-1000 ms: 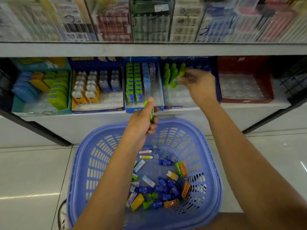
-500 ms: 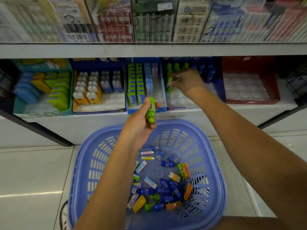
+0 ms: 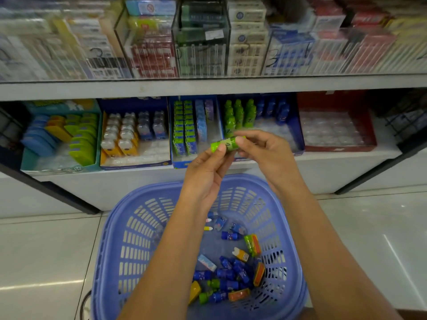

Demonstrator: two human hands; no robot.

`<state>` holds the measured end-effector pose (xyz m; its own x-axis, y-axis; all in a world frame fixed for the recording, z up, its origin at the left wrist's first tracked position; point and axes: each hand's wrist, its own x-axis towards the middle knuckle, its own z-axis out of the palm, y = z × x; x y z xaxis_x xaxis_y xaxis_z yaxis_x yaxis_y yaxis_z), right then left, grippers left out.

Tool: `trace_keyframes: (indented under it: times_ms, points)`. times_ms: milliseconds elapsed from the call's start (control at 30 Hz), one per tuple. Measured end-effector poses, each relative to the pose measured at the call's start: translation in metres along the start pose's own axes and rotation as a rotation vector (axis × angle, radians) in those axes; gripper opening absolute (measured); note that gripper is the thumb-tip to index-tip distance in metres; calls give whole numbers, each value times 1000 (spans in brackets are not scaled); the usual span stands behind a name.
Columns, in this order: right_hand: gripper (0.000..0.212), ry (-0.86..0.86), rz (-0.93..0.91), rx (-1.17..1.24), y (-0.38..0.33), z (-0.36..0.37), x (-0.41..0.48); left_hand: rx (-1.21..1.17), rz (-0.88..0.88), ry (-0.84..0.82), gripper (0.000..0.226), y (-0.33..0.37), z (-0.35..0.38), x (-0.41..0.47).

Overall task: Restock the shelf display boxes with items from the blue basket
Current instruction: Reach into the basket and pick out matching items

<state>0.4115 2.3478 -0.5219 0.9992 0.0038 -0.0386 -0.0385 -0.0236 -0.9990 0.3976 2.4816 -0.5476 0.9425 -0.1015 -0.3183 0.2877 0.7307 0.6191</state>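
A small green bottle (image 3: 224,144) lies sideways between both hands, above the blue basket (image 3: 129,239). My left hand (image 3: 205,174) pinches its cap end and my right hand (image 3: 265,153) grips the other end. The basket on the floor holds several loose blue, green, orange and yellow items (image 3: 231,271). On the lower shelf, a blue display box (image 3: 298,144) behind my hands has green bottles (image 3: 238,114) and blue bottles (image 3: 270,109) standing in rows. To its left a blue box (image 3: 172,144) holds green packets.
Further left stand a box of orange and white bottles (image 3: 129,132) and a teal box (image 3: 25,155) of flat cases. A red box (image 3: 369,135) sits at the right. The upper shelf edge (image 3: 208,86) overhangs, with clear cases of packs above. Tiled floor surrounds the basket.
My right hand came back from the green bottles in the display box and took hold of the bottle's end. My left hand rose with the bottle toward the shelf.
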Motion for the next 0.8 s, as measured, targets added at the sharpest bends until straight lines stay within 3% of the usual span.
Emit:
trace_keyframes:
  times_ms: [200, 267, 300, 367, 433, 500, 600, 800]
  points:
    - [8, 102, -15, -16, -8, -4, 10, -91, 50, -11, 16, -10, 20, 8]
    - [9, 151, -80, -71, -11, -13, 23, 12, 72, -2, 17, -13, 25, 12]
    - [8, 191, -116, -146, -12, -19, 32, 209, 104, 20, 21, -14, 26, 13]
    - [19, 240, -183, -367, -14, -30, 53, 879, 233, 27, 35, -19, 23, 17]
    - [31, 193, -186, -532, -14, -35, 72, 1519, 324, -111, 47, -26, 17, 19]
    - [35, 76, -155, -709, -10, -33, 89, 1918, 334, -255, 56, -33, 9, 21]
    - [36, -35, -122, -859, -4, -30, 103, 2123, 387, -319, 64, -40, 1, 23]
    - [38, -170, -104, -1047, -1, -28, 118, 2154, 415, -343, 67, -43, -5, 26]
